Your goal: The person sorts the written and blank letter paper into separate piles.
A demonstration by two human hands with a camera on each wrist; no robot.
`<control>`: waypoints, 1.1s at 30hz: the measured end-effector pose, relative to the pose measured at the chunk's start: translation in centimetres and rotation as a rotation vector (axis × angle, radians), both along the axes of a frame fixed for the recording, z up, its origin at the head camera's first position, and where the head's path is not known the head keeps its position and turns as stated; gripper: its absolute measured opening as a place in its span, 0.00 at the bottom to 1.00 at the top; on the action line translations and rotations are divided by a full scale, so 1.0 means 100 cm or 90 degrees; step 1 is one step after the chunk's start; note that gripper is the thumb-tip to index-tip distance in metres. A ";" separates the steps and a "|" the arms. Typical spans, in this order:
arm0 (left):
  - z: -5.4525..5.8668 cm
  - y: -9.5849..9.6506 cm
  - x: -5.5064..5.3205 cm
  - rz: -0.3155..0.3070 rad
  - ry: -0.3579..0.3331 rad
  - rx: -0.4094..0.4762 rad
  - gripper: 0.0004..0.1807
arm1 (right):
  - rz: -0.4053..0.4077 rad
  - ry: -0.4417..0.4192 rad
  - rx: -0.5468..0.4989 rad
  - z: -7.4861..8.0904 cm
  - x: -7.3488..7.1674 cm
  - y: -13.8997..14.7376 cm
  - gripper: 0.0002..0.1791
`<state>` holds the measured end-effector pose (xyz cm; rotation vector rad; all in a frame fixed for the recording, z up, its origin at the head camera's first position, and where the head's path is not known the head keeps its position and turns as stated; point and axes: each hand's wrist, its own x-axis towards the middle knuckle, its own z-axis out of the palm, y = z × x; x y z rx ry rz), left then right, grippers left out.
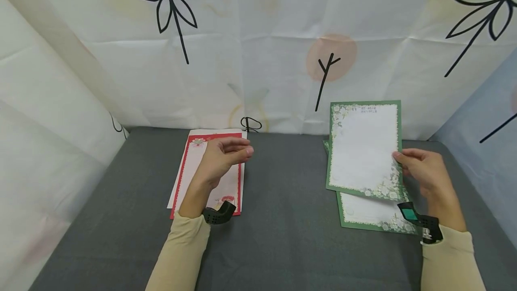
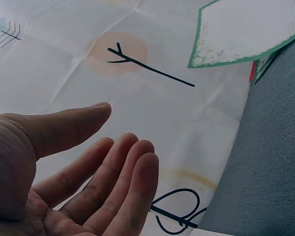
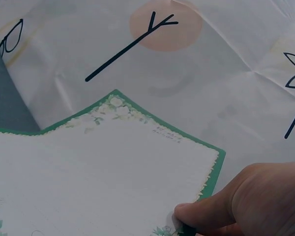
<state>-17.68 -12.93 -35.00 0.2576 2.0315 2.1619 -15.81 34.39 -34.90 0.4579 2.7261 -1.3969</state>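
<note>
My right hand (image 1: 428, 172) pinches the right edge of a green-bordered sheet of stationery paper (image 1: 363, 145), thumb on its front face. The sheet is raised and tilted, with flowers in its corners and small writing at the top. Below it another green-bordered sheet (image 1: 363, 212) lies on the table, partly covered. In the right wrist view the held sheet (image 3: 103, 167) looks bent along its top edge. My left hand (image 1: 220, 160) hovers over a red-bordered sheet (image 1: 218, 187), its fingers loosely bent and holding nothing, as the left wrist view also shows.
A white sheet edge (image 1: 179, 181) sticks out from under the red-bordered sheet. The dark grey table (image 1: 282, 246) runs back to a white curtain (image 1: 278, 80) printed with leaves and trees. More curtain hangs at both sides. Grey tabletop lies between the two paper stacks.
</note>
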 end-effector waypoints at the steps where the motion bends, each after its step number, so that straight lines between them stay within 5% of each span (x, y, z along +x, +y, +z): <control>1: 0.000 0.000 0.000 0.001 -0.001 -0.001 0.18 | -0.002 -0.006 0.006 0.000 0.000 0.001 0.38; 18: 0.000 0.000 -0.001 0.004 -0.007 -0.004 0.18 | -0.014 -0.072 0.040 -0.001 0.002 0.008 0.37; 33: -0.001 -0.002 -0.001 0.005 0.000 -0.002 0.18 | -0.089 -0.081 0.083 0.001 0.006 0.012 0.35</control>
